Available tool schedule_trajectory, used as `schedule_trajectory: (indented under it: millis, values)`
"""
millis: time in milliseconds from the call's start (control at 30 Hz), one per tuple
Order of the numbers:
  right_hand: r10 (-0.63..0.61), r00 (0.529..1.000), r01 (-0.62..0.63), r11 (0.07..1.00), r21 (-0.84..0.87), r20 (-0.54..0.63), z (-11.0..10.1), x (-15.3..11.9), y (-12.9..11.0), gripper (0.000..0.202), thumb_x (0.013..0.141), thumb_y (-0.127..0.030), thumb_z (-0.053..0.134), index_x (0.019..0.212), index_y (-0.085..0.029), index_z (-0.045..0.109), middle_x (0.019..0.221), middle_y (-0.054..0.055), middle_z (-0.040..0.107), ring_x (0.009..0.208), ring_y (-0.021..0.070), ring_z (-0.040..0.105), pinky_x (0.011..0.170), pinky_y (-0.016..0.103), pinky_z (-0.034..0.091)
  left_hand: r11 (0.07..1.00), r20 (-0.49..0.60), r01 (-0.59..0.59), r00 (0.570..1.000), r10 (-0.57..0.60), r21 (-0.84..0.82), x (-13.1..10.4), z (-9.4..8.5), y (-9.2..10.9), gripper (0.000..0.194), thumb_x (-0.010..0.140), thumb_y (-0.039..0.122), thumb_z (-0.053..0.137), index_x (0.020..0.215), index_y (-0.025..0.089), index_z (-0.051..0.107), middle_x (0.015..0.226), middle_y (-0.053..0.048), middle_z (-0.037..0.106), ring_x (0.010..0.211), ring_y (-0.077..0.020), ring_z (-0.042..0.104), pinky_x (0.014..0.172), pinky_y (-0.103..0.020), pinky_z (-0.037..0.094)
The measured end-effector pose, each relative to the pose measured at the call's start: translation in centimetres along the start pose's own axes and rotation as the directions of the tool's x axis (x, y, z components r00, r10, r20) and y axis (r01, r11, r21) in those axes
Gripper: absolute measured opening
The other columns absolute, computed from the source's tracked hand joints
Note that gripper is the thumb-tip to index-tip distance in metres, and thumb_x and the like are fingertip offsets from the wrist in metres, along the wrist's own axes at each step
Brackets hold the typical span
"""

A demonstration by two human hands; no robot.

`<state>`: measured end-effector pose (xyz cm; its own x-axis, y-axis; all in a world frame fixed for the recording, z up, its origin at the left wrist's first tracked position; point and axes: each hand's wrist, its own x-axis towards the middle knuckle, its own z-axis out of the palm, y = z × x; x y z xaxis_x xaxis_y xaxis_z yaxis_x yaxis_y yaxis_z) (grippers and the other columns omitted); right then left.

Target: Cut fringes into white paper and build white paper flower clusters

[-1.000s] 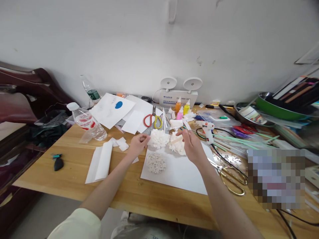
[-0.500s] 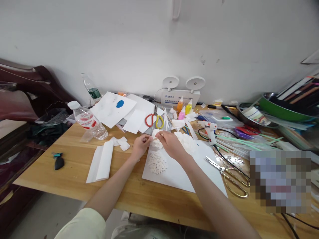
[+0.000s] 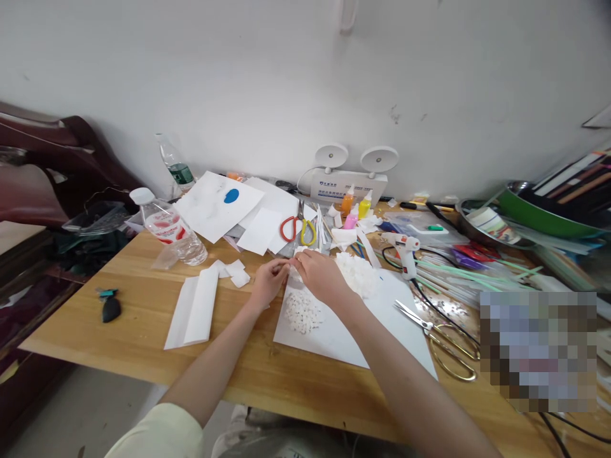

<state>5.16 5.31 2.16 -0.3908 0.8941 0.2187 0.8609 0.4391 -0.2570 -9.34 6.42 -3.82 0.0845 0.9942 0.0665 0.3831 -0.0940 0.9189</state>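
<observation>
Step, by judgement: fine fingertip work. Left hand (image 3: 270,283) pinched, right hand (image 3: 319,275) fingers drawn together, meeting at white ruffled piece (image 3: 296,277), far left of white sheet (image 3: 344,340); anything pinched, cannot tell. Next move calls for light, steady touch. Far right: green bowl (image 3: 544,211) holding long items (image 3: 568,178); metal pan (image 3: 470,226) holding white tub (image 3: 499,226).

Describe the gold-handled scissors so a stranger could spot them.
On the wooden table, find the large white sheet at centre. Across its right edge lie the gold-handled scissors; the pair farther back has red and yellow handles.
</observation>
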Motion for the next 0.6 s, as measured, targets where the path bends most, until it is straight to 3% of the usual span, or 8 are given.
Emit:
schedule_trajectory:
  millis: [200,600]
  values:
    - [0.038,0.997,-0.035,0.999,-0.035,0.073,0.3,0.2,0.0,0.030,0.093,-0.029,0.033,0.091,-0.016,0.060,0.087,0.008,0.063,0.080,0.0195,0.059,0.064,0.028,0.039,0.997,-0.014,-0.020,1.000,0.021,0.080,-0.3,-0.2,-0.4,0.029,0.078,0.036,0.045,0.088,0.016,0.065,0.052,0.002,0.050,0.046,-0.0098,0.040,0.045,-0.021,0.030]
    - [0.055,0.995,-0.050,0.997,-0.061,0.078,1.7,0.5,-1.2,0.029,0.093,-0.024,0.033,0.091,-0.015,0.060,0.084,0.009,0.064,0.080,0.0206,0.061,0.064,0.028,0.043,0.960,-0.001,-0.064,0.998,0.066,0.273,-0.4,-0.1,-1.4,0.026,0.077,0.028,0.044,0.086,0.018,0.066,0.051,0.005,0.043,0.049,-0.0096,0.037,0.050,-0.021,0.027]
